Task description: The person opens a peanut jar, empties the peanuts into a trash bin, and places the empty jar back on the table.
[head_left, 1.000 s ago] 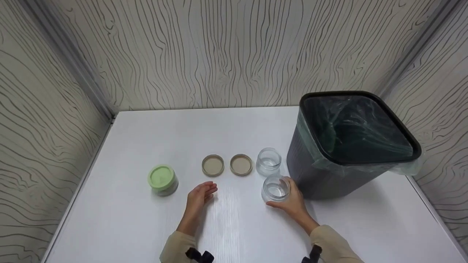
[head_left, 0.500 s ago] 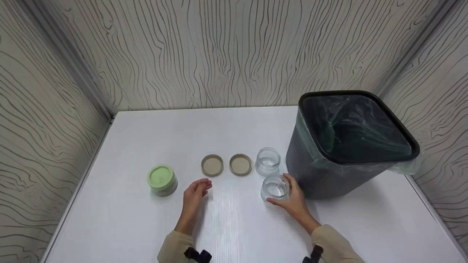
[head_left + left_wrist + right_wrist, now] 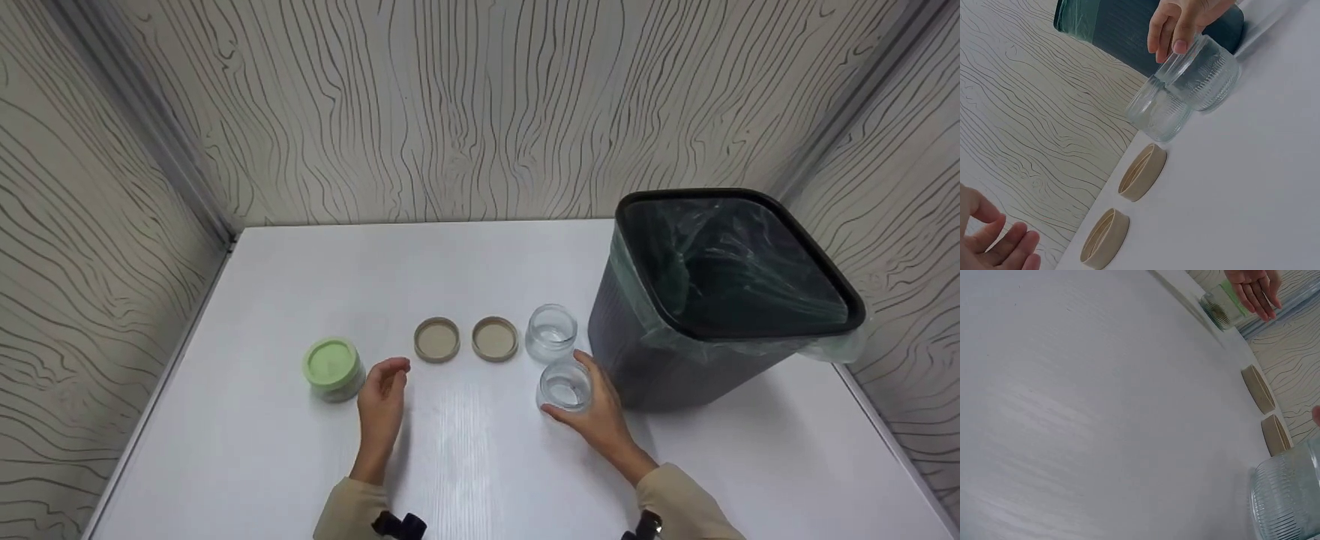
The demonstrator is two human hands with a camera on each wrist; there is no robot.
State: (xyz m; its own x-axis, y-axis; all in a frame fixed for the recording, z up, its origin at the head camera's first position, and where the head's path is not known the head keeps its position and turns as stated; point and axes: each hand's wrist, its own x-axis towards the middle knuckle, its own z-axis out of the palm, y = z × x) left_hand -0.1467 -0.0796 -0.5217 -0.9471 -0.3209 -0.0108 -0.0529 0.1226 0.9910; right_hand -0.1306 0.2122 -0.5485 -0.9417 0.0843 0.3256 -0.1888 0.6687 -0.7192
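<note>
"Where are the hands?"

"The right hand [image 3: 600, 416] has thumb and fingers spread around the nearer glass jar [image 3: 566, 387], upright beside the bin [image 3: 651, 375]; whether it grips cannot be told. The left hand [image 3: 382, 397], loosely curled, holds nothing, just beside the green-lidded jar [image 3: 332, 365]."

"Which step is this?"

"Probably placing the nearer glass jar. Turning to the green-lidded jar would call for wider left-hand fingers."

Clear ribbed jar [image 3: 564, 387], lidless, upright, green-lidded glass jar [image 3: 332, 366], upright, well apart, leftward
</note>
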